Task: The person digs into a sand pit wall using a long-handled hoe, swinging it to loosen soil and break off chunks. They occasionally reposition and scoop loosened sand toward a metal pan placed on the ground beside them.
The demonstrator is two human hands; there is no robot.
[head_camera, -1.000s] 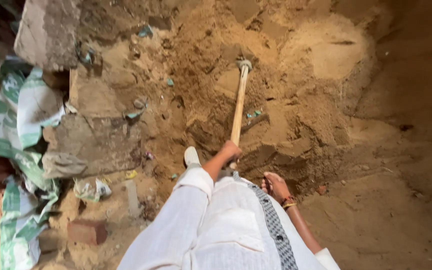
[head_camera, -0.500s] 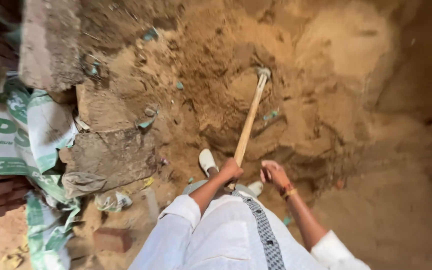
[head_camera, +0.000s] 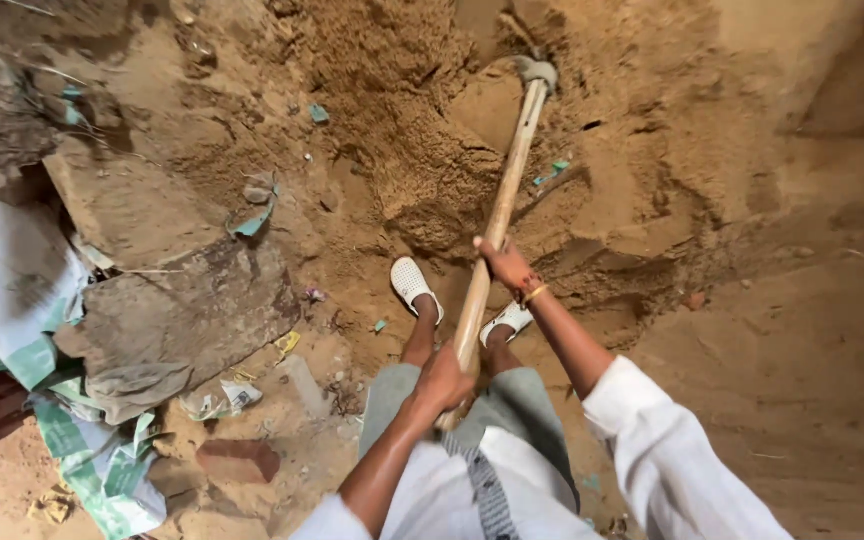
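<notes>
A long wooden-handled digging tool [head_camera: 505, 200] reaches from my hands up into a heap of sandy soil [head_camera: 392, 150], its metal head [head_camera: 537, 70] sunk in the soil at the top. My left hand [head_camera: 447, 380] grips the lower end of the handle. My right hand [head_camera: 505, 265] holds the handle higher up, with a thin bangle on the wrist. Both arms wear rolled white sleeves. My feet in white perforated clogs [head_camera: 412, 285] stand on the soil just below the handle.
A flat grey stone slab [head_camera: 187, 320] lies at the left, with white and green woven sacks [head_camera: 12, 290] beside it. A red brick [head_camera: 237, 460] sits near the bottom left. Scraps of litter dot the soil. A dirt wall [head_camera: 812, 250] rises at the right.
My right hand, which was off the handle beside my leg, has moved up and taken hold of it. The view has tilted down and closer, and the tool's head sits higher in the soil.
</notes>
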